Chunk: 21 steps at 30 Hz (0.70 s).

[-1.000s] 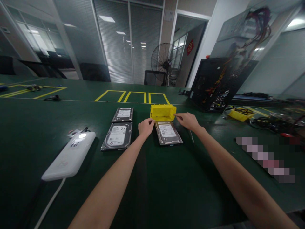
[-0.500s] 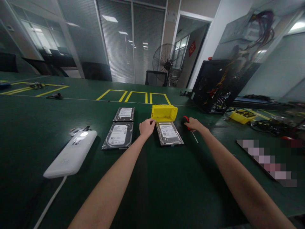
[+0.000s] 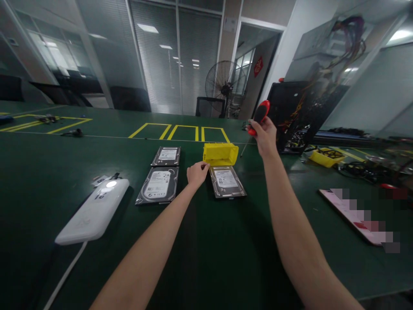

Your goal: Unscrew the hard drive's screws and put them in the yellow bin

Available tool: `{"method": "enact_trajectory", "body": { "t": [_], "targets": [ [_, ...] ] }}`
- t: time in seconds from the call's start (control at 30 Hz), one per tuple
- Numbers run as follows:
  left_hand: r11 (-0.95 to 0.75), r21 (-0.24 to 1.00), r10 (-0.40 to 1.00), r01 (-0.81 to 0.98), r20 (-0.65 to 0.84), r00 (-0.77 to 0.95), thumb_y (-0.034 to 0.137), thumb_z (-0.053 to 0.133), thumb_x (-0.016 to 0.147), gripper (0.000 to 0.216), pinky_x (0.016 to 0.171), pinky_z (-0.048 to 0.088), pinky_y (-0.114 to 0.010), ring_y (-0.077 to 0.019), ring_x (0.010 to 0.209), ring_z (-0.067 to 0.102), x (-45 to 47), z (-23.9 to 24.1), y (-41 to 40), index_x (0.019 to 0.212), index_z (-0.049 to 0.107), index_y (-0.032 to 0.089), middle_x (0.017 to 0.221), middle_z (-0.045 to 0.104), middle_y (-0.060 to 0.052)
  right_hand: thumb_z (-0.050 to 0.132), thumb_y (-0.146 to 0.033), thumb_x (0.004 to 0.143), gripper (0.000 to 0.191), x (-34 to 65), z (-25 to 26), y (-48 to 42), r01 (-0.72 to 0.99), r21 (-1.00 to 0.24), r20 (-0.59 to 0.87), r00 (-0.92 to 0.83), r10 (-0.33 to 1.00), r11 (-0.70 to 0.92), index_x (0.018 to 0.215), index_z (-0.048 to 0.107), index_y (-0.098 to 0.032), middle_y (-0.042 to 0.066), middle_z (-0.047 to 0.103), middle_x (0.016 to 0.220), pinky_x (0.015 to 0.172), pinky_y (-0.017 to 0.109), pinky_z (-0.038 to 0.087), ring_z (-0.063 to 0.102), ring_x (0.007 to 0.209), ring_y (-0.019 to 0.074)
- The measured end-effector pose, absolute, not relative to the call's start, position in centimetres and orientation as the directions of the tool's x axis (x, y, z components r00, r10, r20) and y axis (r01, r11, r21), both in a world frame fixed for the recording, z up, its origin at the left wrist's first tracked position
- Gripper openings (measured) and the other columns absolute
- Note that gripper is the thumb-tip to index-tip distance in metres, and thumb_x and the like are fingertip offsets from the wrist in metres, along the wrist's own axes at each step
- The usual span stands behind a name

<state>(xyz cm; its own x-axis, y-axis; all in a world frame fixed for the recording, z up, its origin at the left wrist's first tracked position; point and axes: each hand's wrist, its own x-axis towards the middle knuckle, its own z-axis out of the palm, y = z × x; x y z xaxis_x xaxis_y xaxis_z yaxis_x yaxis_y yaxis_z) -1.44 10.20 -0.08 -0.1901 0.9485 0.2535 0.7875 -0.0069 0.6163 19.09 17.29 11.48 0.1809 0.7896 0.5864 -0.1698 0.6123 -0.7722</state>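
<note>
Red and black, the handle of the screwdriver (image 3: 261, 112) is gripped in the curled fingers of the right hand (image 3: 267, 137); the tool is held tilted above the desk (image 3: 213, 254), its thin shaft angled down towards seven o'clock. The fingers of the left hand (image 3: 196, 173) are drawn together at the near left corner of the yellow box (image 3: 220, 150); whether the box is pinched by them cannot be told.

With the near hard drive (image 3: 226, 180) taken as the dial's centre, the left hand is seen near nine o'clock, the screwdriver at one, and the yellow box, tipped on its side, at twelve, just beyond the drive. Two more drives are laid end to end, the larger drive (image 3: 158, 184) at nine o'clock and the smaller drive (image 3: 167, 155) at ten. Farther out, a white device (image 3: 93, 211) with a cable is placed between eight and nine, a black computer case (image 3: 284, 107) between one and two, a second yellow box (image 3: 325, 159) between two and three, and a pink slab, partly pixelated (image 3: 342, 209), between three and four.
</note>
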Motion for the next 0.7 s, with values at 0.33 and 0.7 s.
{"method": "enact_trajectory", "body": {
  "t": [0.33,0.7],
  "targets": [
    [-0.013,0.617,0.952,0.786,0.248,-0.179,0.036,0.048,0.093,0.026,0.083,0.047,-0.031,-0.0207,0.093,0.066,-1.5,-0.3,10.3,0.101,0.069,0.023,0.105,0.071,-0.002,0.073,-0.037,0.063,0.051,16.8,9.3,18.1,-0.052,-0.787,0.617,-0.056,0.785,0.615,0.104,0.047,-0.019,0.004,0.065,0.090,0.074,0.029,0.057,0.067,0.070,0.0129],
    [-0.015,0.613,0.949,0.790,0.258,-0.182,0.036,0.048,0.092,0.026,0.084,0.046,-0.032,-0.0229,0.096,0.065,-1.4,-0.4,10.3,0.100,0.070,0.024,0.105,0.071,-0.002,0.070,-0.032,0.066,0.042,17.4,8.8,18.3,-0.038,-0.798,0.602,-0.020,0.798,0.601,0.097,0.044,-0.022,0.001,0.063,0.089,0.071,0.027,0.057,0.065,0.068,0.0105]
  ]
}}
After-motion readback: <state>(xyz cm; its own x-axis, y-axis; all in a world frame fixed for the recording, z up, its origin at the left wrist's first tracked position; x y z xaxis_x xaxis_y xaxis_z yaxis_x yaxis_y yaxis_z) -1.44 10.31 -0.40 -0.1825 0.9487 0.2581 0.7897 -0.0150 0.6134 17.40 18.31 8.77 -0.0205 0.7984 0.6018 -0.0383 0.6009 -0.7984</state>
